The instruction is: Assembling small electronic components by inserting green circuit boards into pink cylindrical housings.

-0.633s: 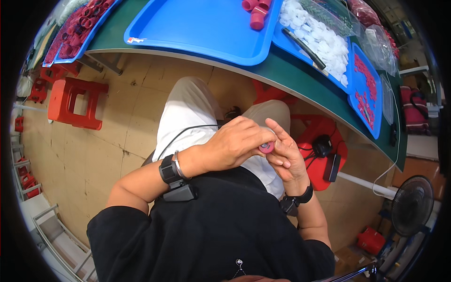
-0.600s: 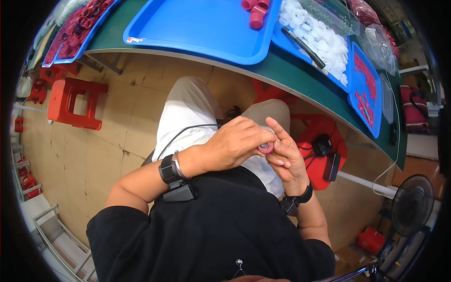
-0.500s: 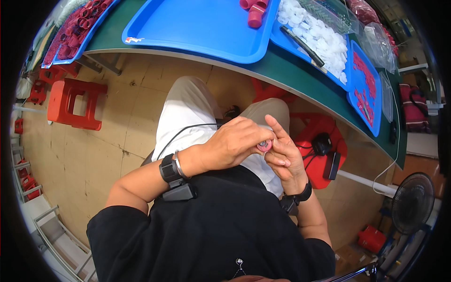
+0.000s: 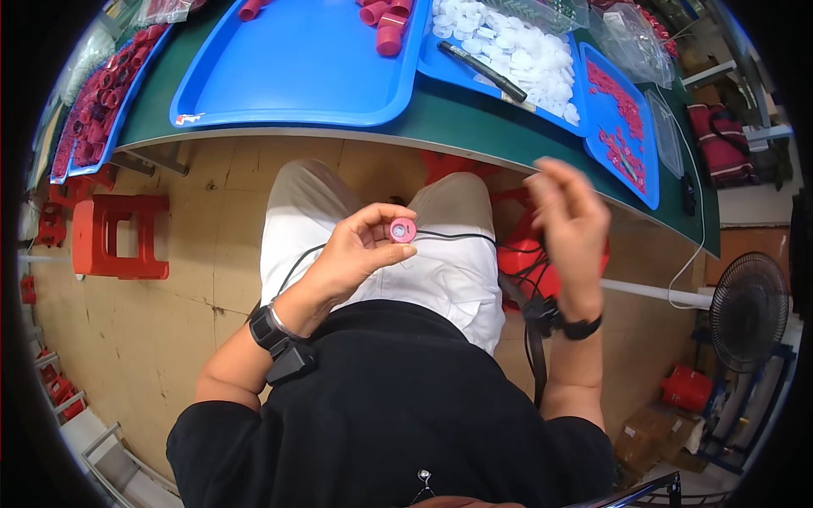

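Over my lap, my left hand pinches a small pink round cap between thumb and fingers. The cap's end faces up, showing a pale, ring-like centre. Apart from it, my right hand is raised to the right, near the table's front edge. Its fingers are slightly blurred, bent and apart, with nothing visible in them. On the green table, a large blue tray carries several red cylindrical caps along its far right side.
White plastic pieces fill another blue tray, with a black marker across them. A smaller blue tray holds small pink parts. Red stools stand on the floor, and a black fan is at the right.
My hands have separated. The left has moved left with the pink cap; the right has let go and swung up and right toward the table. The view has shifted, too.
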`<act>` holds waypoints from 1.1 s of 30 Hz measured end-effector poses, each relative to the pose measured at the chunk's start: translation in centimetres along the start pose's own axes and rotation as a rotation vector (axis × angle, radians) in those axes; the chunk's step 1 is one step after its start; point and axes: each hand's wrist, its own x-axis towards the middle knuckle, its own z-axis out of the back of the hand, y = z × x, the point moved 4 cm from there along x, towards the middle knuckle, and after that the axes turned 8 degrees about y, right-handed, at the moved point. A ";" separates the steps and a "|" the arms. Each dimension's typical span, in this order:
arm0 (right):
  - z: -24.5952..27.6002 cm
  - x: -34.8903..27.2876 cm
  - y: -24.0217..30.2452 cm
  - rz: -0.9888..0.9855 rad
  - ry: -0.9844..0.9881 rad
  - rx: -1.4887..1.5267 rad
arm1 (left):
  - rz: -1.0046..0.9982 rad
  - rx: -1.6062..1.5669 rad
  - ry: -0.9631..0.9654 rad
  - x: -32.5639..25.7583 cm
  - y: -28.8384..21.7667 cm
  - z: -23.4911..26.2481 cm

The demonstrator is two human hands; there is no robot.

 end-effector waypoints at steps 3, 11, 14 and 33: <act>6.8 4.7 -1.7 0.110 -0.259 -0.240 | 0.083 -0.042 0.028 -0.1 0.3 -0.4; 11.1 11.3 -6.2 -0.021 -0.048 -0.766 | 0.174 -0.078 0.112 -0.1 0.6 -1.0; 11.2 12.4 -7.1 -0.014 -0.017 -0.779 | 0.185 -0.077 0.126 -0.1 0.5 -1.2; 11.6 12.3 -7.3 0.028 -0.042 -0.606 | 0.140 -0.257 0.148 0.1 1.2 -1.1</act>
